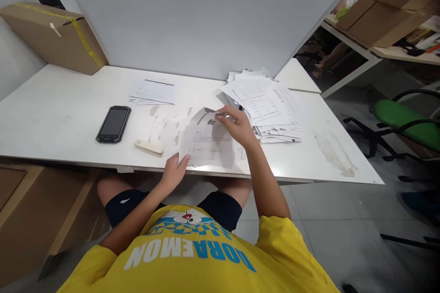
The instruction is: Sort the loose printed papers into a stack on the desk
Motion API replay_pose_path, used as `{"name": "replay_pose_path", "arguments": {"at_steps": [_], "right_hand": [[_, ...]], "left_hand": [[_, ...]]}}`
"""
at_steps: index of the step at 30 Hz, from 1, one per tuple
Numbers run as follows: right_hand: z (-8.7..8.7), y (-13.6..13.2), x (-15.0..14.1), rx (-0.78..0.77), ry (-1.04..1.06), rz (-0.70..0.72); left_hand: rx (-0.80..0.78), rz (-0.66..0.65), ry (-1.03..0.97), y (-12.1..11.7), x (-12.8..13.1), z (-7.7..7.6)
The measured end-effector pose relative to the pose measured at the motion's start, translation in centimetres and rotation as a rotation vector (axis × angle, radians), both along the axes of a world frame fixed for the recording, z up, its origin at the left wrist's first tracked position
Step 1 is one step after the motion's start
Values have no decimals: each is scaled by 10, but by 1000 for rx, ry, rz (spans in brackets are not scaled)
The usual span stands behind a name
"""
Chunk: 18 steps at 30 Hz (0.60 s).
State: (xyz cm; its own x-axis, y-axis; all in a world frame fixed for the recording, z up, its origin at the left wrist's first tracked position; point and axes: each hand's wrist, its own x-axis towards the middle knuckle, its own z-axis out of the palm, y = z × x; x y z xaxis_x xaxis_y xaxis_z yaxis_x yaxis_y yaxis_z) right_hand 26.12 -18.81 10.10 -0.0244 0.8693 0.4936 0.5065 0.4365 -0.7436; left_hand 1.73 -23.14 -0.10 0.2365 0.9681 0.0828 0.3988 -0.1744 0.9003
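In the head view, pinching a thin white printed paper sheet [209, 143] by its lower left edge with the left hand [174, 174] and, seemingly, by its curled top with the right hand [237, 126], at the white desk's [68, 100] front. Possibly risking a tear through uneven pulling, or scattering the loose white paper pile [264, 105] by brushing it. Showing no contents of the brown cardboard box [62, 39], back left.
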Motion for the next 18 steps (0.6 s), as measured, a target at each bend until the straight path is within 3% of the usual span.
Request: {"name": "replay_pose_path", "arguments": {"at_steps": [4, 8, 12, 18], "right_hand": [[12, 13, 21, 134, 155, -287], [8, 20, 63, 193, 356, -532], [-8, 23, 89, 83, 524, -549], [-29, 23, 100, -29, 677, -411]], "left_hand": [[-76, 49, -84, 11, 3, -7], [-117, 86, -116, 18, 2, -10], [-162, 109, -157, 26, -1, -13], [-165, 126, -202, 30, -2, -19]]}}
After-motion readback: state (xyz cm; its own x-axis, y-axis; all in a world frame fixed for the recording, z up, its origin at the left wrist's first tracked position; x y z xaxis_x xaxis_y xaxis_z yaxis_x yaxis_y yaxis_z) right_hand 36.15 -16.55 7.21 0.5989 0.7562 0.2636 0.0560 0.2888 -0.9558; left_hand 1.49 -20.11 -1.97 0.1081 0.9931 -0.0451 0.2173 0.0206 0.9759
